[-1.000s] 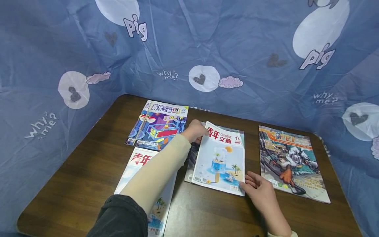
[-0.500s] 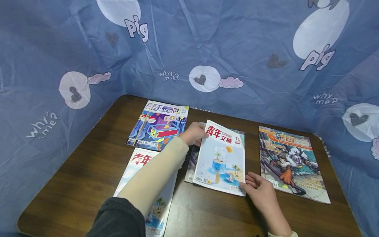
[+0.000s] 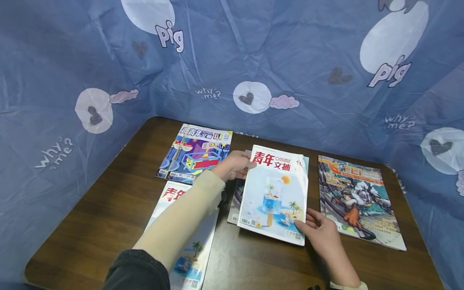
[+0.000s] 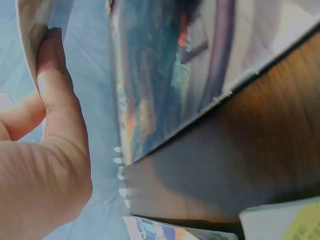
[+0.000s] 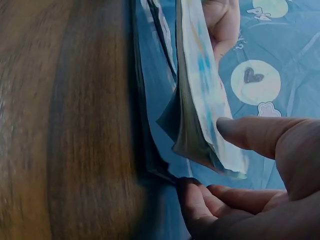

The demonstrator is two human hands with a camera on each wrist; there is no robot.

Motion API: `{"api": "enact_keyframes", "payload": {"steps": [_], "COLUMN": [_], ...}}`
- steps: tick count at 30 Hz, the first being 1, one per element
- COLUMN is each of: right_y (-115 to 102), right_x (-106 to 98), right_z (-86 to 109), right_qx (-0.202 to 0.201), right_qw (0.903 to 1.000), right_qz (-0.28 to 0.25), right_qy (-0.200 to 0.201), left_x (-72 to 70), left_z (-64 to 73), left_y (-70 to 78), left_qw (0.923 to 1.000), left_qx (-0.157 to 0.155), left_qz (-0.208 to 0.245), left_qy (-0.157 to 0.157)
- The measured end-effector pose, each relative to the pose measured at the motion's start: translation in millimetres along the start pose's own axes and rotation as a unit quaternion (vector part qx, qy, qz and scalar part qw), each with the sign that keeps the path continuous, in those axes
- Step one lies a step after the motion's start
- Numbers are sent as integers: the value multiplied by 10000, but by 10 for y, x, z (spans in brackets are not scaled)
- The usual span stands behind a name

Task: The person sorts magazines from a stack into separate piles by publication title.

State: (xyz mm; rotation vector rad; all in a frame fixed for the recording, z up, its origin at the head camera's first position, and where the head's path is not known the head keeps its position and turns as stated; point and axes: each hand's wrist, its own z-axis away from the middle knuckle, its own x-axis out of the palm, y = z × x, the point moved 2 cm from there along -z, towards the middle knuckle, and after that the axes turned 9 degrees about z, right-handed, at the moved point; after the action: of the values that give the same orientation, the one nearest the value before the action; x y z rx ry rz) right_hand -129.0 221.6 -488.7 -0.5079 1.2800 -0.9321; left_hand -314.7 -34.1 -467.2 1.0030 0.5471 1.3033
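A magazine (image 3: pixel 270 193) with a popsicle and beach on its white cover is tilted up over another magazine (image 3: pixel 233 209) lying on the table. My left hand (image 3: pixel 235 165) pinches its upper left edge; in the left wrist view the fingers (image 4: pixel 60 95) are behind the raised pages. My right hand (image 3: pixel 320 231) holds the lower right corner, thumb on the cover. The right wrist view shows the corner between that thumb (image 5: pixel 250 132) and the curled fingers (image 5: pixel 200 205), and the pages fanned apart. Most of the lower magazine's cover is hidden.
On the wooden table (image 3: pixel 90 217), two overlapped purple magazines (image 3: pixel 203 155) lie at the back left. A matching beach-cover magazine (image 3: pixel 192 249) is partly under my left forearm. Overlapped comic magazines (image 3: pixel 362 201) lie at the right. A blue printed cloth (image 3: pixel 217 52) stands behind the table.
The popsicle-cover magazine has been lifted and shifted slightly right, its cover turned more toward me. My left hand has moved along with it, and the right thumb stays at its corner.
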Motion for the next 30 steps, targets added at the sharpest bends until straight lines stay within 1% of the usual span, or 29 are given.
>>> {"api": "enact_keyframes", "payload": {"steps": [5, 9, 11, 14, 19, 25, 30], "right_y": [-15, -25, -28, -38, -85, -172, -244], "right_x": [-1, 18, 33, 64, 141, 258, 378], "right_z": [15, 46, 66, 99, 168, 243, 315], "right_qx": [194, 341, 372, 376, 229, 97, -5], "right_qw": [9989, 9955, 9938, 9931, 9930, 9899, 9891], "right_qz": [-417, -860, -1000, -1025, -1070, -1325, -1336], "right_qy": [-52, -212, -313, -425, -447, -504, -615], "left_x": [29, -1, -36, -98, -204, -364, -502], "left_z": [101, 166, 188, 221, 294, 433, 550], "left_y": [47, 68, 67, 59, 38, 24, 12], "left_qw": [9993, 9989, 9989, 9993, 9997, 9998, 9992], "left_qx": [42, 113, 140, 154, 130, 149, 189], "left_qz": [304, 402, 404, 318, 194, 23, -191], "left_qy": [-210, -235, -195, -116, -47, 133, 312]}}
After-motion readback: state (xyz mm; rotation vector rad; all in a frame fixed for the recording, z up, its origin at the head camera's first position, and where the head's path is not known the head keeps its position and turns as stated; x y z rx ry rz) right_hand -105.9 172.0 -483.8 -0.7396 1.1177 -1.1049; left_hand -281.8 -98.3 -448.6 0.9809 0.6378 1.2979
